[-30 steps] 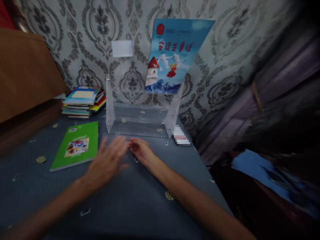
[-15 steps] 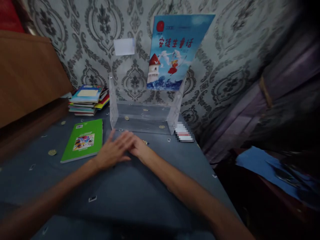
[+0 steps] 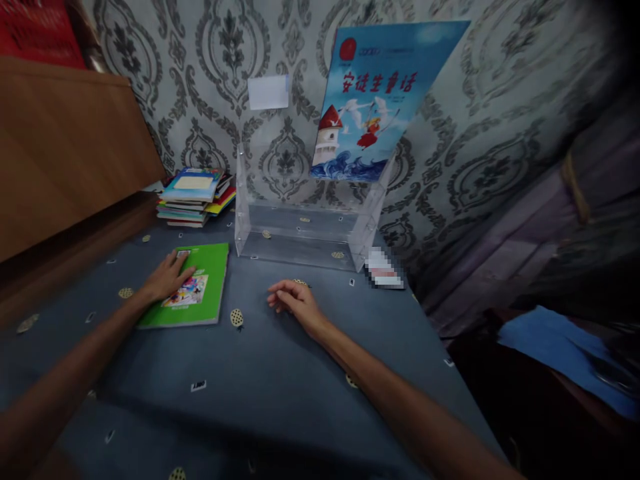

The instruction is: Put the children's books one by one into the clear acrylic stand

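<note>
My left hand (image 3: 167, 277) lies on the left part of a green book (image 3: 213, 293), fingers spread over its cover. To the right of the book, my right hand (image 3: 299, 303) rests on or just above the dark tablecloth (image 3: 280, 380), fingers loosely curled but apart, with nothing in them. Beyond both hands stands a clear acrylic rack (image 3: 300, 250). A blue picture book (image 3: 370, 127) leans upright at the rack's upper right, its front cover facing me.
A stack of books (image 3: 193, 197) sits at the back left, beside a brown wooden panel (image 3: 70, 147). A small blurred-out box (image 3: 385, 270) lies right of the rack. A white label (image 3: 269, 92) shows above the rack. Past the table's right edge are a curtain (image 3: 530, 207) and blue cloth (image 3: 550, 353).
My hands, together before, have come apart. The left moved left onto the green book; the right stays near the middle of the table. The view has shifted slightly left.
</note>
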Available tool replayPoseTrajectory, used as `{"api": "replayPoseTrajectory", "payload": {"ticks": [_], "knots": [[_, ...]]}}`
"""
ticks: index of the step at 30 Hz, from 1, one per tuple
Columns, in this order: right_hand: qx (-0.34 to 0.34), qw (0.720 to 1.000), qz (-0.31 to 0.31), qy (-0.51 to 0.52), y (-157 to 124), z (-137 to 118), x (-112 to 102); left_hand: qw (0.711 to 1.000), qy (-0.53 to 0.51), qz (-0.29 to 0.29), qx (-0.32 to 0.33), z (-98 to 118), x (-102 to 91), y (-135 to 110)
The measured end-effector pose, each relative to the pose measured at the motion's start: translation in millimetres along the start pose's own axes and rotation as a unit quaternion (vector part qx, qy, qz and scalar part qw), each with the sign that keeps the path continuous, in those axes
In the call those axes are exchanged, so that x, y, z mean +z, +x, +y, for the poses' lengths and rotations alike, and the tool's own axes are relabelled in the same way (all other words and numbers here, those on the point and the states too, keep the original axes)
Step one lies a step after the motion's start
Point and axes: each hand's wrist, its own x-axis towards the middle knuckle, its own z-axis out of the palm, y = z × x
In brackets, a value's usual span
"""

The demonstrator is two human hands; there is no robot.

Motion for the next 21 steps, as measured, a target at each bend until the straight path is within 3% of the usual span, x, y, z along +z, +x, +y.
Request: {"api": "replayPoseTrajectory", "payload": {"ticks": [3,6,11,17,21], "knots": [[-0.051,0.992,0.01,-0.118,-9,0,-11,0.999,-0.007,-0.019,0.024,10,5.6,-29],[-0.102,0.966,0.017,-0.237,-22,-1,-22,0.998,-0.008,-0.014,0.068,28,8.9,-61],[-0.225,0.892,0.026,-0.392,-39,-5,-32,0.986,-0.004,0.011,0.164,90,15.1,-99],[-0.306,0.809,0.004,-0.503,-48,-17,-24,0.979,-0.007,0.008,0.205,200,31.0,-91],[-0.285,0.791,-0.016,-0.541,-51,-21,-21,0.978,0.002,-0.013,0.21,243,31.6,-77]]}}
